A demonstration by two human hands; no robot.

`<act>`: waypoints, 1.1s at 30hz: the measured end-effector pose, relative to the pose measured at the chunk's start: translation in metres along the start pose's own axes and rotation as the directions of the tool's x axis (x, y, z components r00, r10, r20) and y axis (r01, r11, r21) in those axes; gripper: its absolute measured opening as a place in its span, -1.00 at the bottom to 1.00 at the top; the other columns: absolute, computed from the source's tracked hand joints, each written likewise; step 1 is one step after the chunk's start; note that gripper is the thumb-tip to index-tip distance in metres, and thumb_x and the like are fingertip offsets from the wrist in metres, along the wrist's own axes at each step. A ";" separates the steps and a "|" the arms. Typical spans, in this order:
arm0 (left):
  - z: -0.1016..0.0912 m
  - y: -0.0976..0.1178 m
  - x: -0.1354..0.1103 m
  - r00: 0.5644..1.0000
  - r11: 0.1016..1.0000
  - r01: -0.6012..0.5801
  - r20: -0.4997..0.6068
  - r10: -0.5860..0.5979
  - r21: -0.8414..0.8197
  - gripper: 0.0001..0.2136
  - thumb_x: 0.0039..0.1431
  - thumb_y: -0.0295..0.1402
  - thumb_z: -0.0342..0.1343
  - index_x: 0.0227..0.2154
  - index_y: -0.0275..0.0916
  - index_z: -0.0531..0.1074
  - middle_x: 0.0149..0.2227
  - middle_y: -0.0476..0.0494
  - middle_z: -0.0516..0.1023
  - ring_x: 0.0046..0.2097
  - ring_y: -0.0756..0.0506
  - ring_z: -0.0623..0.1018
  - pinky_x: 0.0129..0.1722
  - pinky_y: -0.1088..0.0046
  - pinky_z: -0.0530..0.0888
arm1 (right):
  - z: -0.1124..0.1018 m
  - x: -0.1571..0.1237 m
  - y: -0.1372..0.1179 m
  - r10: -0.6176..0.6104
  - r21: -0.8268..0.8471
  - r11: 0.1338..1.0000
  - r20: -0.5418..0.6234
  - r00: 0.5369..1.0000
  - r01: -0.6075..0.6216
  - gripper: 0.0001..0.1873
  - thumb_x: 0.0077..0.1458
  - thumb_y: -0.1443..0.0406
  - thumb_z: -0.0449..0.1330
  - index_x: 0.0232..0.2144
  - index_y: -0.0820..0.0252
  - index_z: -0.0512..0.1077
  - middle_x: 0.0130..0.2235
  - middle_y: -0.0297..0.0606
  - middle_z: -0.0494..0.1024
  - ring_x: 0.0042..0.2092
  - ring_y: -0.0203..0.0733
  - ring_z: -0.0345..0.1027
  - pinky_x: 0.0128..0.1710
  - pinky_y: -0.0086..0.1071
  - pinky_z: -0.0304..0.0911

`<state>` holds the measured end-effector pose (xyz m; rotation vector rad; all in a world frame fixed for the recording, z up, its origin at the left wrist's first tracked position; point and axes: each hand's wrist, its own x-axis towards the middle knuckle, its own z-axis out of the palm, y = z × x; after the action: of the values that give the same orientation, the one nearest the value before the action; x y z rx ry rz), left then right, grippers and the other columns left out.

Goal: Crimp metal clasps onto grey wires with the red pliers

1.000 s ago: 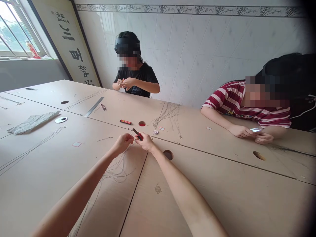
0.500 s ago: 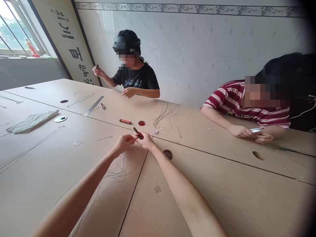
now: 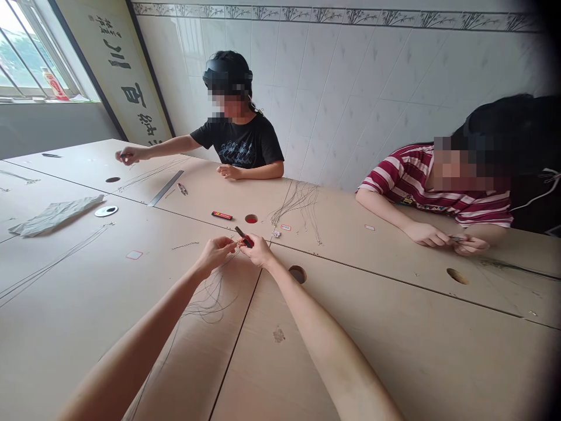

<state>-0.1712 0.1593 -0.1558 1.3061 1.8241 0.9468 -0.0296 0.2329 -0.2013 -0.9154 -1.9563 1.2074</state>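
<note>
My right hand [image 3: 258, 250] is closed around a small black and red tool [image 3: 243, 236] whose tip sticks up to the left. My left hand [image 3: 214, 252] pinches the end of thin wires [image 3: 209, 298] just beside that tool. The wires trail down from my left hand and loop over the tan table [image 3: 359, 339] towards me. Both hands hover close together above the seam between two table panels.
A person in a black shirt [image 3: 239, 143] sits across and reaches left over the table. A person in a striped shirt [image 3: 421, 181] sits at the right. On the table lie a red and black stick [image 3: 222, 215], a metal ruler [image 3: 165, 188], wire bundles [image 3: 300, 202], a grey cloth [image 3: 55, 215] and round holes [image 3: 298, 273].
My hands stay together, with the left fingers shifted slightly on the wires. The person in the black shirt lowered a raised arm and stretched it out left over the table.
</note>
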 end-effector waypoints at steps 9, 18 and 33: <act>0.004 0.001 -0.001 0.998 1.000 0.008 0.054 -0.008 -0.007 -0.80 0.25 -0.27 0.14 -0.36 -0.32 0.46 -0.38 -0.03 0.49 -0.34 -0.03 0.50 -0.29 0.37 0.47 | 0.000 0.002 -0.003 0.035 -0.002 0.999 0.012 0.999 -0.035 -0.72 0.26 0.22 0.18 -0.05 0.27 0.42 -0.07 -0.18 0.50 -0.13 -0.17 0.45 -0.13 -0.19 0.43; 0.003 0.003 -0.002 0.999 1.000 -0.010 0.031 0.010 0.000 -0.77 0.26 -0.23 0.12 -0.38 -0.32 0.45 -0.40 -0.02 0.48 -0.36 -0.02 0.49 -0.32 0.39 0.46 | -0.002 0.001 -0.003 0.037 -0.002 0.999 0.004 0.999 -0.037 -0.72 0.26 0.22 0.18 -0.05 0.27 0.41 -0.07 -0.18 0.50 -0.12 -0.16 0.45 -0.13 -0.18 0.42; 0.007 0.006 0.000 0.995 0.999 -0.052 -0.085 0.050 -0.013 -0.75 0.28 -0.20 0.09 -0.35 -0.32 0.44 -0.38 -0.03 0.50 -0.36 -0.02 0.50 -0.30 0.37 0.46 | 0.002 0.003 -0.002 0.031 0.053 0.998 -0.038 0.999 -0.028 -0.71 0.25 0.23 0.18 -0.03 0.27 0.40 -0.09 -0.19 0.50 -0.15 -0.18 0.46 -0.15 -0.20 0.44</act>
<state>-0.1629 0.1616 -0.1539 1.3269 1.8517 1.0563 -0.0327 0.2335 -0.1993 -0.9370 -1.8773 1.2427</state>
